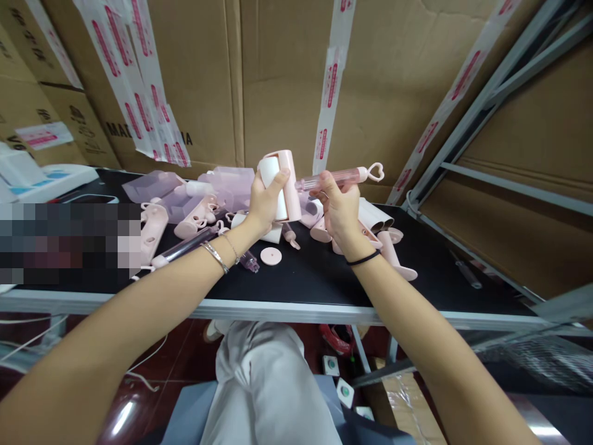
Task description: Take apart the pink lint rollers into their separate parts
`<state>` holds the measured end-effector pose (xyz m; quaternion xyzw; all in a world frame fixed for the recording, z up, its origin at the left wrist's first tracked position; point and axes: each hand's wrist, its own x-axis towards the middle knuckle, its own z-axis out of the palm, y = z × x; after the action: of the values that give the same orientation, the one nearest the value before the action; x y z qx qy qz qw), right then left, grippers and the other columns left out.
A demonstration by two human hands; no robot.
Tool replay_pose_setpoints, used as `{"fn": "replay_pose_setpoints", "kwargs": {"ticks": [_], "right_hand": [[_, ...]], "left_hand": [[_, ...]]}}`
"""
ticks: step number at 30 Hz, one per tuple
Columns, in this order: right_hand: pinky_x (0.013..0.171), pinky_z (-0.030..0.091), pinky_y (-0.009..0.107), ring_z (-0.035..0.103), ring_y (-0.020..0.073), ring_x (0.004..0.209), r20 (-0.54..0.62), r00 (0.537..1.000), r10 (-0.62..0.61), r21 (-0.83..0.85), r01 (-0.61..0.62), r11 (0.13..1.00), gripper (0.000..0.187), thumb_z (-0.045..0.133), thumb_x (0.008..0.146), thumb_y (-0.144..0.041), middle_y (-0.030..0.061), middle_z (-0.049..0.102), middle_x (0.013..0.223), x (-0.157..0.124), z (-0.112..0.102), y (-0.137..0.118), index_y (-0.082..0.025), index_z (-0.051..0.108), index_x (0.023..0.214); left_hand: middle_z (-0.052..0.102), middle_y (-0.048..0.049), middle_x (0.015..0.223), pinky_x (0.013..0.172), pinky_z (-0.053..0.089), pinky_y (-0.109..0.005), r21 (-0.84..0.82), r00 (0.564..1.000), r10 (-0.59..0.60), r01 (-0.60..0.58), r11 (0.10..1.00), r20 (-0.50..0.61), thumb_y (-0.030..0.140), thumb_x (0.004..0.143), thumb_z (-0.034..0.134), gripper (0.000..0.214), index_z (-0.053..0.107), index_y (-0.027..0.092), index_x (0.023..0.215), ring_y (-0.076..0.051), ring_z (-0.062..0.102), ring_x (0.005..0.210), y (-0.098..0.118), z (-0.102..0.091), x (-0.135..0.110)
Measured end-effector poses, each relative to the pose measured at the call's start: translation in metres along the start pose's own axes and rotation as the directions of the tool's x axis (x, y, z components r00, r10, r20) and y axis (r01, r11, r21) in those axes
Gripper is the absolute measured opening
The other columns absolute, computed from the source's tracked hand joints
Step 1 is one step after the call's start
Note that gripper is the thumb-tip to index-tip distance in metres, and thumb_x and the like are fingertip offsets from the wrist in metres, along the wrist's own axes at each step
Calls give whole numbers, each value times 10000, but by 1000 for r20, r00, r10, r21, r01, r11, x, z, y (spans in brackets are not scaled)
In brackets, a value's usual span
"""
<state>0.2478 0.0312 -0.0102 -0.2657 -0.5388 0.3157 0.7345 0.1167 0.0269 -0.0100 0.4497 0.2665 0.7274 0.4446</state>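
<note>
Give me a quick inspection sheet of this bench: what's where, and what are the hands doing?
Surface: black table with a pale metal edge.
Things in hand: pink-and-white roller head; clear pink handle with a heart-shaped end.
Clutter: loose pink parts at the left, white rolls at the right, a small pink disc.
Hands: left hand grips the roller head; right hand grips the handle.
Cables: white cords under the table, left.
Surroundings: taped cardboard boxes behind, metal shelving at the right.

Packing workshop or stockroom, taped cardboard cartons (194, 80), metal shelving (491, 93), black worktable (319, 278) strewn with pink plastic parts (194, 210)
</note>
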Motion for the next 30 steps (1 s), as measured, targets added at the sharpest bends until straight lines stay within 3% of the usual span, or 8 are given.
{"fn": "replay_pose_setpoints", "kwargs": {"ticks": [7,16,24,28,30], "right_hand": [[719,552,305,635,140,717,-7,1000,-10,-104,9,995,372,692,733,-524,-7,631,756,-1,-1,5,-200,529,813],[738,557,310,638,139,741,17,998,52,-40,-51,998,386,685,716,-544,4,641,787,-5,6,8,-211,518,816],[751,558,359,660,185,790,204,967,152,12,-158,987,491,593,731,-700,44,671,844,-2,5,5,-229,496,833],[820,539,322,647,178,966,356,931,85,-57,-70,996,502,580,762,-664,34,665,1051,-13,17,12,-241,510,1023],[821,532,318,640,179,967,378,922,90,-161,-30,986,504,537,795,-664,31,660,1050,-13,17,14,-238,512,1064]], "left_hand": [[599,23,747,651,523,-255,54,998,60,-59,997,-18,407,697,778,387,556,219,951,-129,614,675,-3,0,-1],[614,16,796,666,521,-259,41,993,111,-109,993,-31,393,665,807,415,561,219,951,-126,629,687,-5,-2,1],[621,-12,842,743,525,-278,24,992,126,-127,992,26,400,667,811,437,570,210,979,-166,647,804,7,6,-2],[607,-21,892,833,499,-280,67,989,146,-147,987,20,408,717,777,373,577,217,967,-176,627,911,8,9,-3],[598,-29,925,877,480,-284,96,986,161,-165,982,42,440,770,726,325,571,219,952,-177,611,957,5,7,0]]}}
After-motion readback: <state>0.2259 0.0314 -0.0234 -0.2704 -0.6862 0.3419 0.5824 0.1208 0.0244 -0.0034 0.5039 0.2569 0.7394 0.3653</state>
